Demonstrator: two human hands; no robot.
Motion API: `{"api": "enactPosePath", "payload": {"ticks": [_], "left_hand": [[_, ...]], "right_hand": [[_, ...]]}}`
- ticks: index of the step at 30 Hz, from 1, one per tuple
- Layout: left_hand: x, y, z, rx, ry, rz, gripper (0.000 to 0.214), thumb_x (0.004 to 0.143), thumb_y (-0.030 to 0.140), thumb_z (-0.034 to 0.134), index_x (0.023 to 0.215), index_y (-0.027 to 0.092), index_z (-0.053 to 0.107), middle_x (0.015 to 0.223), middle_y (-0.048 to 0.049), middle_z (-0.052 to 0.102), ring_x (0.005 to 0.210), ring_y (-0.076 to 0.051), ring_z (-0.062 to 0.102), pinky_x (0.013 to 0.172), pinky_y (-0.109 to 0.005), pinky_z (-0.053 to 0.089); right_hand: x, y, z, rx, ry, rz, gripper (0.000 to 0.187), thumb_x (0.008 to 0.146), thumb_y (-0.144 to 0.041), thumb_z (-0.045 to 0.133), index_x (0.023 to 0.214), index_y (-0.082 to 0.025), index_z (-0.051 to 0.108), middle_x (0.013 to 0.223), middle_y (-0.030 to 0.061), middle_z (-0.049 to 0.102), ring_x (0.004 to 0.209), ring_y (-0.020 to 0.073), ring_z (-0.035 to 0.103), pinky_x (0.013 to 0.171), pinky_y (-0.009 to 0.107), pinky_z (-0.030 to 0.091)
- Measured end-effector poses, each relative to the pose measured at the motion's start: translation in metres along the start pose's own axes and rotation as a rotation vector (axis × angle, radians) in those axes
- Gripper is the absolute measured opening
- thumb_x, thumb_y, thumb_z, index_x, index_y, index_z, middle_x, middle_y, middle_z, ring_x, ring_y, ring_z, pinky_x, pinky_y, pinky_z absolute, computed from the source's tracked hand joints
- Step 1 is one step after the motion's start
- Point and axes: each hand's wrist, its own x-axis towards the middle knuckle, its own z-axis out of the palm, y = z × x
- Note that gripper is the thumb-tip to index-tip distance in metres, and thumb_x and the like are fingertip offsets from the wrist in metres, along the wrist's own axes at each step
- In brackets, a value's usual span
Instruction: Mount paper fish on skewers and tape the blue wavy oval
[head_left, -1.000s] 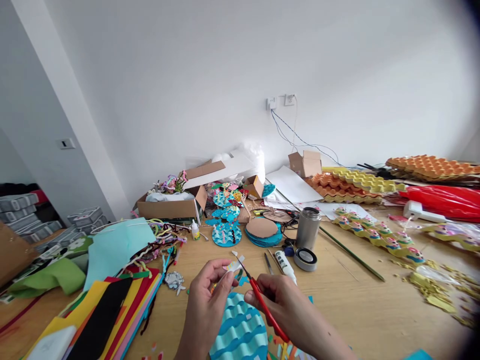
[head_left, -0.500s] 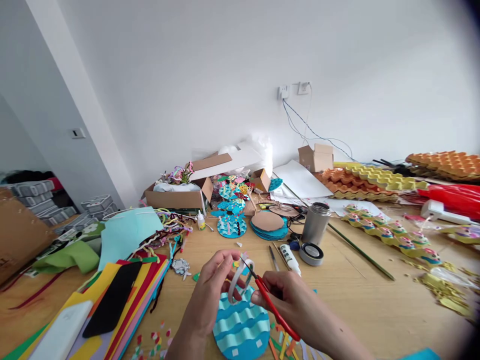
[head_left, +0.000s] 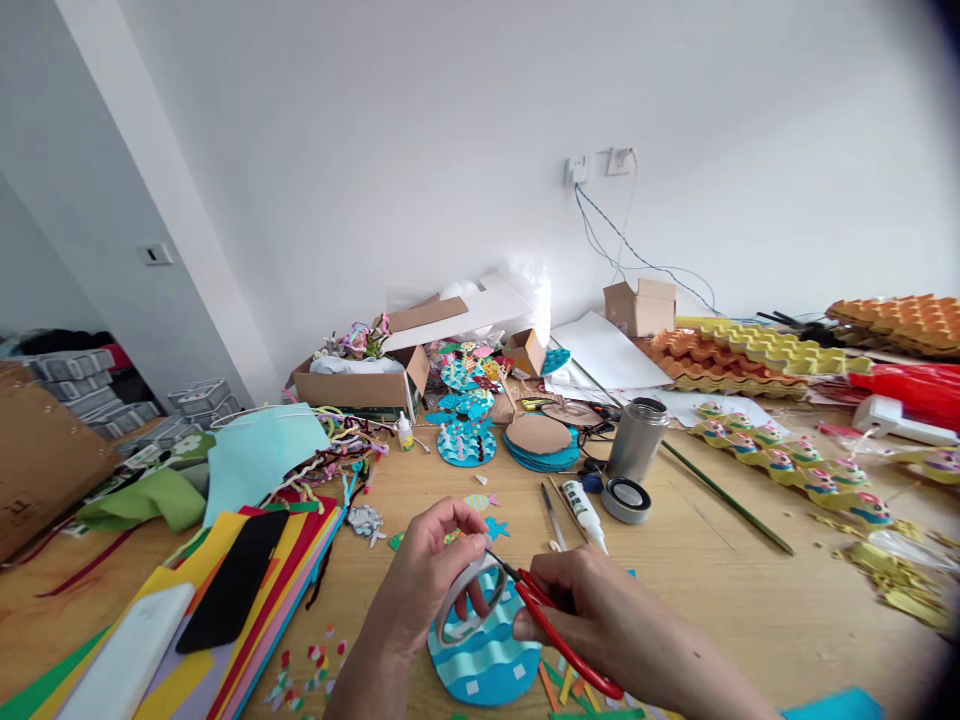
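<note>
In my left hand (head_left: 431, 570) is a roll of white tape (head_left: 452, 607), gripped near its top edge by thumb and fingers. My right hand (head_left: 592, 600) is wrapped round the red handles of a pair of scissors (head_left: 570, 655). The dark blades point at the tape by my left fingertips; whether they are parted is too small to tell. Below both hands lies a round blue disc (head_left: 487, 690) with wavy light-blue strips and small white squares. Beyond them rest a paper fish (head_left: 480, 501) and a blue starfish shape (head_left: 497, 528).
A glue tube (head_left: 585, 515), metal flask (head_left: 637, 440) and its lid (head_left: 626, 500) stand right of centre. Coloured sheets carry a black phone (head_left: 232, 585) at left. Egg trays (head_left: 780, 350) are at back right. Paper scraps (head_left: 311, 665) lie near the front.
The tape roll has turned and sits slightly lower, its ring facing me more. The scissors and my right hand have shifted a little right and down. The paper fish and starfish are now uncovered.
</note>
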Motion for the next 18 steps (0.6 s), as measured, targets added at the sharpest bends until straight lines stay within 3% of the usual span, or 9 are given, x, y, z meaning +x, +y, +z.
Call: {"api": "enactPosePath", "payload": {"ticks": [9,18], "left_hand": [[-0.0027,-0.0007,0.0000,0.214,-0.020,0.030,0.021,0.079,0.040,0.056,0.079,0.019,0.049,0.039,0.0087,0.039,0.033,-0.009,0.046,0.031,-0.015,0.022],[-0.0016,-0.0051,-0.0009,0.262,0.019,0.022,0.020,0.079,0.039,0.054,0.077,0.021,0.048,0.040,0.0087,0.040,0.030,-0.009,0.044,0.030,-0.015,0.020]], "right_hand": [[0.0008,-0.0010,-0.0015,-0.044,-0.022,0.000,0.047,0.079,-0.058,0.054,0.058,-0.018,0.042,0.053,-0.0060,0.036,0.052,0.0080,0.026,0.045,0.022,0.018],[-0.0001,0.0033,0.0005,-0.040,-0.022,-0.017,0.043,0.079,-0.051,0.058,0.057,-0.018,0.040,0.051,-0.0068,0.034,0.052,0.0078,0.024,0.044,0.022,0.017]]}}
